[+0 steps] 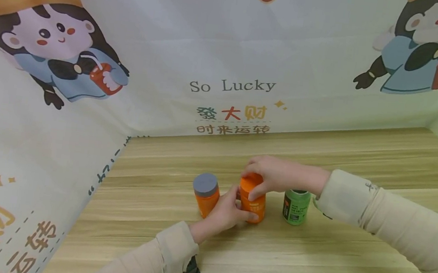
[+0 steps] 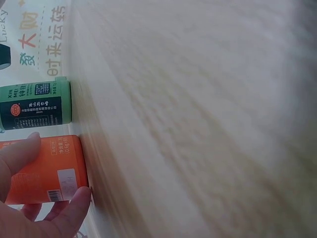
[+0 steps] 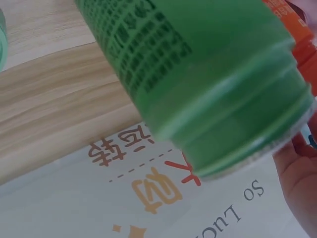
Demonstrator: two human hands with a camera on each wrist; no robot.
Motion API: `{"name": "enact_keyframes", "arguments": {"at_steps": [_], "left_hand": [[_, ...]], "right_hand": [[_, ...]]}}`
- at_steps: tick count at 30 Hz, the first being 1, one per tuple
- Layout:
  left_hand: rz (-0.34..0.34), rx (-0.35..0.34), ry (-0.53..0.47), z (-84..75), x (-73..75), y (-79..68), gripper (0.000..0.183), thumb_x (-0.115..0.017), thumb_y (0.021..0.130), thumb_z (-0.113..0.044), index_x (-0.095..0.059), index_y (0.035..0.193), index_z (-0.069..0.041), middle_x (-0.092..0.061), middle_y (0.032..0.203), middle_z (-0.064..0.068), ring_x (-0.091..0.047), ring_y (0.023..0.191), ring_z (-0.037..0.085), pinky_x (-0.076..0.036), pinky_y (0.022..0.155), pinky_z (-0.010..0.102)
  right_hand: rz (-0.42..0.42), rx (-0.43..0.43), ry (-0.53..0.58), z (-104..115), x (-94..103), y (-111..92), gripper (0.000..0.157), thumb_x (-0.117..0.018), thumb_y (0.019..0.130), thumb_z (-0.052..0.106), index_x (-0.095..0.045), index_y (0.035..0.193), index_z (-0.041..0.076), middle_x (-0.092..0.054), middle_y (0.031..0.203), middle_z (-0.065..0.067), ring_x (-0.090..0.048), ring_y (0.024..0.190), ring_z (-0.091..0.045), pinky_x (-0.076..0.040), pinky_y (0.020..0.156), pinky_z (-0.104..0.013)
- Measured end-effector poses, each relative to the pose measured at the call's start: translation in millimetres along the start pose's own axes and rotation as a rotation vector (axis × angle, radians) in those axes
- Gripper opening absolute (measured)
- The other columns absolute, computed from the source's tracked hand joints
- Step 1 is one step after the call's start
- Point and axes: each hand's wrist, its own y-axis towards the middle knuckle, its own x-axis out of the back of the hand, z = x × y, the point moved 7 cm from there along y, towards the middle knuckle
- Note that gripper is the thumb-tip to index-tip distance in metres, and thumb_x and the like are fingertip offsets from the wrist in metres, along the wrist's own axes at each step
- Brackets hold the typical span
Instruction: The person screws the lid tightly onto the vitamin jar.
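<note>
My left hand [image 1: 227, 213] grips the body of an upright orange bottle [image 1: 258, 207] from its left side. Over its top, the fingers and thumb of my right hand [image 1: 279, 176] pinch the orange cap [image 1: 251, 183]. The left wrist view shows the orange bottle [image 2: 37, 173] with its base at the wood surface and my fingers round it. Just right of it stands a green bottle [image 1: 295, 211], partly behind my right wrist. In the right wrist view the green bottle [image 3: 208, 69] fills the foreground, its threaded neck bare of a cap.
Another orange bottle [image 1: 206, 204] with a grey cap [image 1: 206, 184] stands left of my left hand, partly covered by it. A green curved edge [image 1: 318, 206] shows under my right sleeve. The wood-grain table [image 1: 310, 264] meets a printed cloth backdrop [image 1: 158, 102] behind and at the sides.
</note>
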Motion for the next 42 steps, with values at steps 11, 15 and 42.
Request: {"name": "enact_keyframes", "arguments": {"at_steps": [11, 15, 42], "left_hand": [[0.004, -0.006, -0.019, 1.2, -0.7, 1.6, 0.052, -0.077, 0.072, -0.012, -0.046, 0.113, -0.003, -0.055, 0.106, 0.012, -0.053, 0.075, 0.015, -0.043, 0.061, 0.024], [0.010, 0.000, -0.033, 2.0, -1.2, 1.7, 0.055, -0.077, 0.073, -0.011, -0.044, 0.116, -0.002, -0.054, 0.108, 0.013, -0.058, 0.081, 0.018, -0.045, 0.064, 0.025], [0.003, 0.004, -0.023, 2.8, -0.6, 0.8, 0.053, -0.077, 0.073, -0.012, -0.045, 0.113, -0.002, -0.055, 0.106, 0.011, -0.054, 0.075, 0.014, -0.043, 0.061, 0.023]], "right_hand": [[0.019, -0.014, -0.016, -3.3, 1.8, -2.0, 0.053, -0.069, 0.079, 0.037, -0.057, 0.115, -0.001, -0.055, 0.110, -0.010, -0.054, 0.095, -0.020, -0.047, 0.083, -0.033], [0.092, 0.076, 0.052, -8.1, 5.7, -7.5, 0.052, -0.067, 0.083, 0.020, -0.049, 0.127, -0.002, -0.045, 0.131, -0.018, -0.044, 0.119, -0.033, -0.037, 0.099, -0.045], [0.136, 0.021, -0.164, -2.8, 2.4, -7.2, 0.045, -0.060, 0.088, 0.034, -0.055, 0.113, -0.002, -0.055, 0.105, -0.009, -0.051, 0.094, -0.021, -0.044, 0.085, -0.035]]}}
